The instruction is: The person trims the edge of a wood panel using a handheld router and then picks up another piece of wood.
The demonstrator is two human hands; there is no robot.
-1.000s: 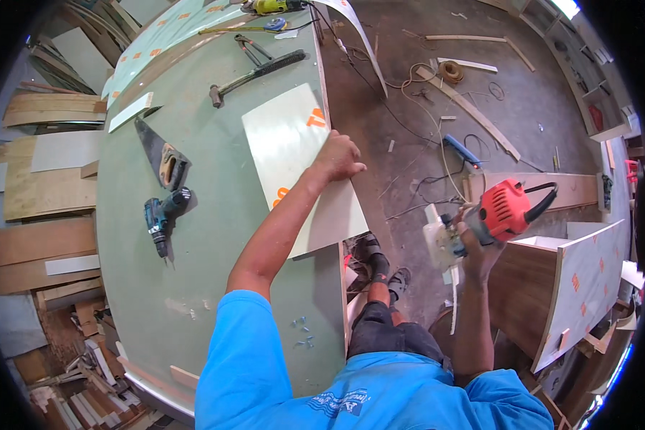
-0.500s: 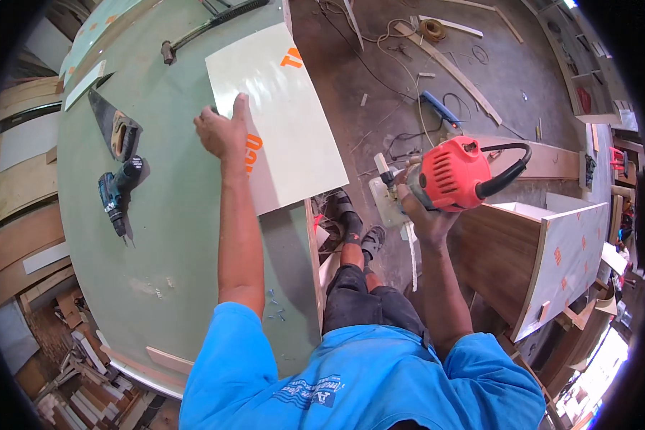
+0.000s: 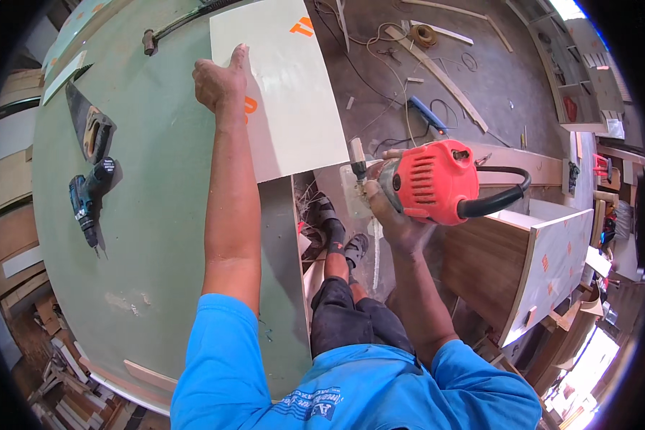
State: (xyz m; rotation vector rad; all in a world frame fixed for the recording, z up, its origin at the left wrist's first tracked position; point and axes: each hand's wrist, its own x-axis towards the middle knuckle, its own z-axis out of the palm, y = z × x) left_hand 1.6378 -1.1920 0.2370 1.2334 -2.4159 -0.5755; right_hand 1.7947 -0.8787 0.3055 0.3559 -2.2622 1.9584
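Observation:
A white board with orange print (image 3: pixel 294 107) lies on the green worktop (image 3: pixel 158 215), its right part jutting past the worktop's edge. My left hand (image 3: pixel 222 79) grips the board's left edge, thumb on top and fingers curled. In my right hand (image 3: pixel 398 223) is a red trim router (image 3: pixel 437 183), wrapped round its grey lower body and held on its side. The router's clear base plate (image 3: pixel 355 192) is close to the board's near right corner; whether they touch I cannot tell.
Left on the worktop lie a handsaw (image 3: pixel 89 125), a cordless drill (image 3: pixel 89 197) and a hammer (image 3: pixel 166 30). Cables and wood strips (image 3: pixel 437 75) litter the floor at the far right. A wooden cabinet box (image 3: pixel 491 269) stands to my right.
My left hand and the board have shifted away from me and a little right on the worktop. The router has come closer to the board's right corner. My view has swung slightly.

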